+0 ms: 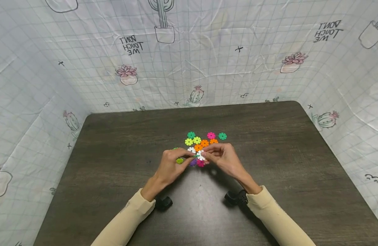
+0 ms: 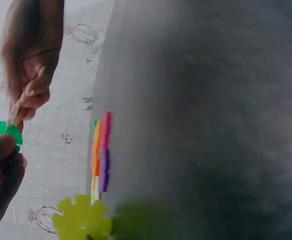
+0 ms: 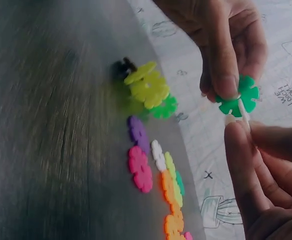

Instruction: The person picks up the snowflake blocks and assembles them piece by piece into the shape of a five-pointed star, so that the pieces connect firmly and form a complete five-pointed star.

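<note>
A person's left hand [image 1: 171, 164] and right hand [image 1: 223, 158] come close together over the middle of a dark brown wood-grain bench [image 1: 269, 136], each pinching one thin notched flower-shaped disc between thumb and fingers. The left grips a green flower-shaped plastic disc [image 3: 249, 94], and the right pinches a white flower-shaped plastic disc [image 1: 200, 155]; both discs are raised above the bench. In the right wrist view the white disc stands edge-on against the rim of the green one, the two meeting at an angle; how deep the notches sit in each other cannot be told. Below and just beyond the hands lies a loose cluster of similar discs: a purple disc [image 1: 193, 163] and a magenta disc [image 1: 200, 163] side by side nearest the person, a second white disc [image 1: 191, 150] next to three orange discs [image 1: 205, 143], two yellow-green discs [image 1: 197, 140] farther back, and a pink disc [image 1: 211, 135] near the far edge of the group. By the left hand, a lime-yellow disc [image 3: 150, 90] has another of its colour tilted against it. Cream long sleeves [image 1: 127, 217] cover the forearms, and a white grid-patterned cactus-print sheet [image 1: 207, 51] hangs behind.
</note>
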A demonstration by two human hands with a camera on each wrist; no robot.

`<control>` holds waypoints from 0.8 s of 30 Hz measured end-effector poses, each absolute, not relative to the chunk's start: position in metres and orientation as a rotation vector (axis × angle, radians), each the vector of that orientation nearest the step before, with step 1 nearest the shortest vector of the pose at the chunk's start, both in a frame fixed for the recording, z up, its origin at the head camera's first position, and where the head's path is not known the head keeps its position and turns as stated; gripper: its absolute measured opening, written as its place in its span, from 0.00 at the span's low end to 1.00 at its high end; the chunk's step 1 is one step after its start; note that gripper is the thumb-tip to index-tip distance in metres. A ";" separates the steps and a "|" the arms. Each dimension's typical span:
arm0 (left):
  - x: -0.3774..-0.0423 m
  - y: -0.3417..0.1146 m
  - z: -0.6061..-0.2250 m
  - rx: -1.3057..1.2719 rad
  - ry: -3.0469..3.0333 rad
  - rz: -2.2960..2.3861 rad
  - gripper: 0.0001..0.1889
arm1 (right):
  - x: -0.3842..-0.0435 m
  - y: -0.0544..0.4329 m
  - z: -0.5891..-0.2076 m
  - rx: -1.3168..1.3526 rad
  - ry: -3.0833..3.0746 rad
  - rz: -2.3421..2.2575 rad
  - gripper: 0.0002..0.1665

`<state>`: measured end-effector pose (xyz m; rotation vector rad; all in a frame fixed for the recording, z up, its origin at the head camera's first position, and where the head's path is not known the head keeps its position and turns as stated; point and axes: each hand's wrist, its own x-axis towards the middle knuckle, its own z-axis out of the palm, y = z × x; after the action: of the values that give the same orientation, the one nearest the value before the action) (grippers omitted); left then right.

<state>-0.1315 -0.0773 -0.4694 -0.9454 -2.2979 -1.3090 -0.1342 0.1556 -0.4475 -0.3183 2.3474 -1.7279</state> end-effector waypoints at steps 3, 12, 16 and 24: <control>-0.130 -0.077 -0.471 -0.889 -2.311 -1.346 0.05 | -0.137 0.156 -0.450 -0.366 2.382 -1.704 0.13; -0.132 -0.083 -0.470 -0.760 -2.290 -1.478 0.05 | -0.148 0.156 -0.464 -0.435 2.589 -1.511 0.15; -0.133 -0.087 -0.471 -0.689 -2.281 -1.528 0.05 | -0.148 0.155 -0.469 -0.581 2.671 -1.252 0.11; -0.137 -0.089 -0.470 -0.641 -2.296 -1.548 0.07 | -0.147 0.151 -0.477 -0.730 2.773 -1.057 0.14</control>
<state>-0.1366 -0.0889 -0.4702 -0.6409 -2.2964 -1.5479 -0.1468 0.1511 -0.4775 -0.7295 2.7734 -1.0572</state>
